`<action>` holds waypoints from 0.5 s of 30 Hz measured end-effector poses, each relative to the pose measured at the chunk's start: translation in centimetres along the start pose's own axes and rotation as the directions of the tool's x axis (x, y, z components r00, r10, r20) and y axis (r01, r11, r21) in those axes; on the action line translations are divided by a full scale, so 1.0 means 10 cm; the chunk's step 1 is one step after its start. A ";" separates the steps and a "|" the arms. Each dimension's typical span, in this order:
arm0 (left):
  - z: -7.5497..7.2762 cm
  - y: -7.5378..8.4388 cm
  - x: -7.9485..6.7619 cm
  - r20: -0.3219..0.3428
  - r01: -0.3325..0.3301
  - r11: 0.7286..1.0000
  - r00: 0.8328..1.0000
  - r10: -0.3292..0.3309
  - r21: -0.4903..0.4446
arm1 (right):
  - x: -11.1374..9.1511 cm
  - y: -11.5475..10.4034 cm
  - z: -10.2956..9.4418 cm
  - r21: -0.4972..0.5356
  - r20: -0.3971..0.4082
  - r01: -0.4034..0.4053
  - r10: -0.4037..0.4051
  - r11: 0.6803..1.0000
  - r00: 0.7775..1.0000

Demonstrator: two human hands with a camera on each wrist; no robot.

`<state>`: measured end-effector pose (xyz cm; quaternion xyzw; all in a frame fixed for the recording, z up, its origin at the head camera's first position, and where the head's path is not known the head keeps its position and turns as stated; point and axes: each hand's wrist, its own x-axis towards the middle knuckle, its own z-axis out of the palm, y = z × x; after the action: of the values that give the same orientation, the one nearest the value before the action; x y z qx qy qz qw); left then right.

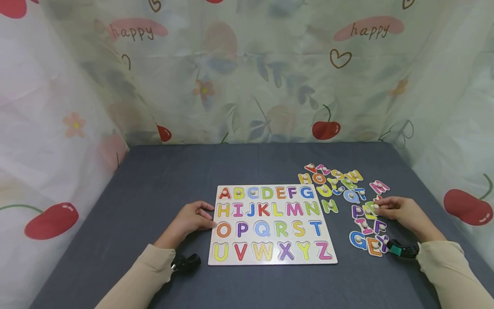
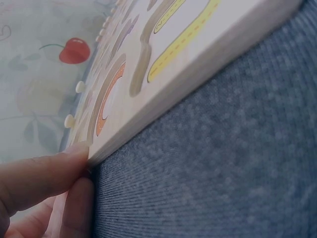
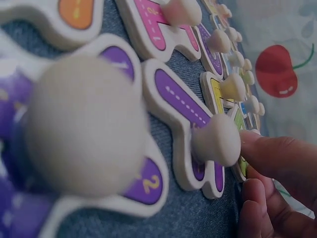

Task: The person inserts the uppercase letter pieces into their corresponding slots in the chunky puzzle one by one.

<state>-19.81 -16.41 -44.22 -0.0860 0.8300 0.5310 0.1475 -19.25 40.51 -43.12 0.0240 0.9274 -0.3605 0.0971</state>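
A white alphabet puzzle board (image 1: 272, 236) lies flat on the dark cloth, with coloured letter recesses in rows. My left hand (image 1: 194, 216) grips its left edge, thumb at the rim and fingers curled beside it; the left wrist view shows this contact on the pale board edge (image 2: 163, 116). Knobbed letters A (image 1: 225, 193), B and C sit in the top row. To the right, my right hand (image 1: 401, 214) pinches a green letter piece (image 1: 370, 211) among the loose letters. In the right wrist view, a purple F piece (image 3: 173, 99) partly hides those fingertips.
Loose knobbed letters lie right of the board, including a blue G (image 1: 358, 240), an orange E (image 1: 373, 247), a pink M (image 1: 380, 187) and a blue Q (image 1: 351, 196). Several more cluster behind the board's right corner. A patterned curtain (image 1: 247, 86) surrounds the table.
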 end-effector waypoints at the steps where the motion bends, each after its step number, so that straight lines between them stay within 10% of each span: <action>1: 0.00 0.00 0.00 -0.002 -0.001 1.000 1.000 0.001 -0.004 | 0.00 0.00 0.00 -0.003 0.000 -0.002 0.002 1.000 1.000; 15: 0.01 -0.01 0.00 -0.015 -0.015 1.000 1.000 0.015 0.005 | -0.02 -0.05 -0.01 -0.032 -0.049 -0.048 0.047 0.998 0.998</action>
<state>-19.80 -16.37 -44.36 -0.0836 0.8329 0.5296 0.1373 -19.17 40.15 -42.68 0.0531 0.9345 -0.3419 0.0835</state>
